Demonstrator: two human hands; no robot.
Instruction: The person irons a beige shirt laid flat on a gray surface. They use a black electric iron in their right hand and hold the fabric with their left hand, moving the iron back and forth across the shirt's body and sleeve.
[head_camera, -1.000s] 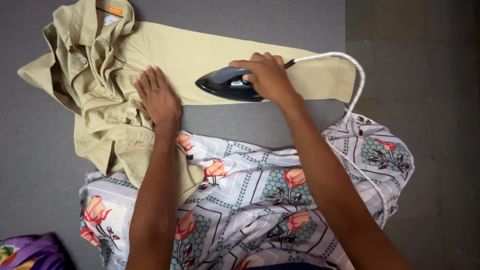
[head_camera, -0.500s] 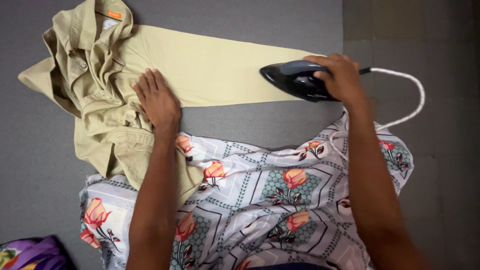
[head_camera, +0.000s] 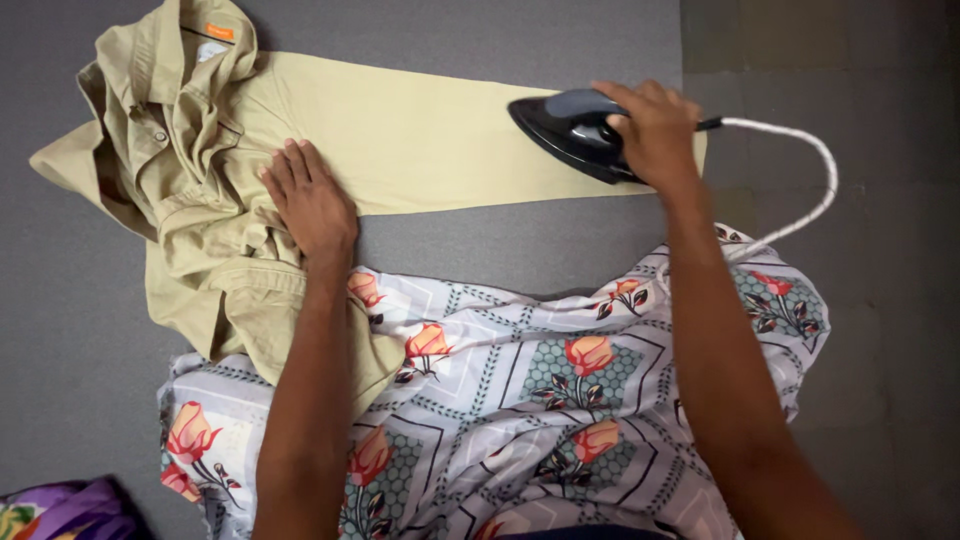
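One sleeve (head_camera: 440, 135) of a khaki shirt (head_camera: 200, 190) lies stretched flat and smooth across the grey ironing mat (head_camera: 500, 250), running from the bunched shirt body on the left to the cuff on the right. My right hand (head_camera: 650, 130) is clenched around the handle of a black iron (head_camera: 575, 125), whose soleplate rests on the cuff end of that sleeve, its pointed nose facing left. A white braided cord (head_camera: 800, 150) loops out from the back of the iron over the tiled floor (head_camera: 860, 330) and curls back toward me. My left hand (head_camera: 310, 200) lies open and flat, palm down, pinning the fabric where the sleeve meets the shoulder. As I judge it, the sleeve looks nearly pressed, while the collar, front and the rest of the shirt remain heaped in creases and are yet to be ironed. A floral patterned cloth (head_camera: 540, 380) covers my lap, beneath both forearms, and a purple cloth (head_camera: 60, 505) shows at the lower left corner.
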